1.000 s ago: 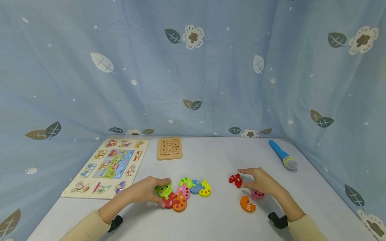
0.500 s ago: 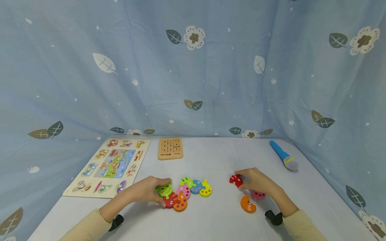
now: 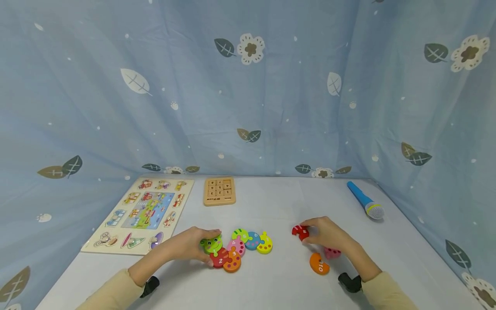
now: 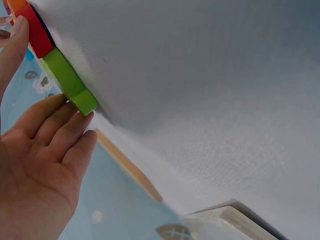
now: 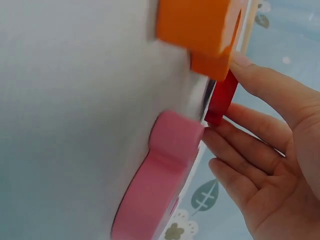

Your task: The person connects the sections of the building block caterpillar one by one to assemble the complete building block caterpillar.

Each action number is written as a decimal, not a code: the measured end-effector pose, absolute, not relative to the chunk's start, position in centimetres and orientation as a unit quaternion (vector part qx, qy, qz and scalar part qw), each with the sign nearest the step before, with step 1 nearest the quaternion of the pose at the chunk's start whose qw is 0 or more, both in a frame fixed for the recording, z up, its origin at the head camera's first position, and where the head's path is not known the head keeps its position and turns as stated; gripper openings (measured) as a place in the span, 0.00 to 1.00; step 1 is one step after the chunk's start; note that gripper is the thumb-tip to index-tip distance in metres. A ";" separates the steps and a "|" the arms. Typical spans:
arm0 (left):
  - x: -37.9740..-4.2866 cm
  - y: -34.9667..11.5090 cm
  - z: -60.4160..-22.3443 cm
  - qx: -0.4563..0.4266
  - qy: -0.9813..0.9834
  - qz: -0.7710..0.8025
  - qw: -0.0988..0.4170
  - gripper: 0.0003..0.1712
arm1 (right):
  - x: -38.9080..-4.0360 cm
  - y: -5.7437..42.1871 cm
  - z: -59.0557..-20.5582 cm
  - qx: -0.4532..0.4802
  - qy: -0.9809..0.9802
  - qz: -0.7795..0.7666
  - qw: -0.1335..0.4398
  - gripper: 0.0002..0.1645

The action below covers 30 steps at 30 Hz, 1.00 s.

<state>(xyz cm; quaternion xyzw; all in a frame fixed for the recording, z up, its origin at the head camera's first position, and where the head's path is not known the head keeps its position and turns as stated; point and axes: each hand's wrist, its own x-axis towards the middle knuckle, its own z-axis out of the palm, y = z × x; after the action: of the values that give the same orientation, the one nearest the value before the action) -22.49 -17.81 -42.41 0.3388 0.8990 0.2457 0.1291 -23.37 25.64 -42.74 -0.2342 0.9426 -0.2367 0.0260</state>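
In the head view my left hand (image 3: 186,246) holds the head end of a caterpillar number puzzle. Its thumb is on the red piece 2 (image 3: 219,259) and its fingers are at the green head (image 3: 213,245). Joined on are orange, pink, green, blue and yellow pieces (image 3: 265,243). My right hand (image 3: 329,234) pinches a loose red puzzle piece marked 8 (image 3: 300,233) between thumb and fingers; the right wrist view shows this red piece (image 5: 223,97) edge-on. Nearer the front lie an orange piece 10 (image 3: 319,264) and a pink piece (image 3: 332,252), partly hidden by the right hand.
A picture peg board (image 3: 108,230) lies at the left of the white table. A wooden number slide puzzle (image 3: 219,191) is at the back, and a blue toy microphone (image 3: 364,199) at the back right. A patterned blue curtain (image 3: 271,94) hangs behind.
My right hand's fingers have closed on the red piece 8, which has shifted slightly left with the hand. The left hand stays on the caterpillar puzzle.
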 end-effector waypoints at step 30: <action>-23.0 -17.6 -42.3 0.348 0.893 0.247 0.147 0.47 | -24.2 20.2 -41.8 -0.298 0.922 -0.245 0.027 0.28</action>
<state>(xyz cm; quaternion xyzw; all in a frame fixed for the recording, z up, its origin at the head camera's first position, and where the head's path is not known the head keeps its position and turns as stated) -23.00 -17.61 -42.31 0.3475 0.8926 0.2466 0.1474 -24.21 20.19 -41.75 -0.2980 0.9221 -0.2453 0.0271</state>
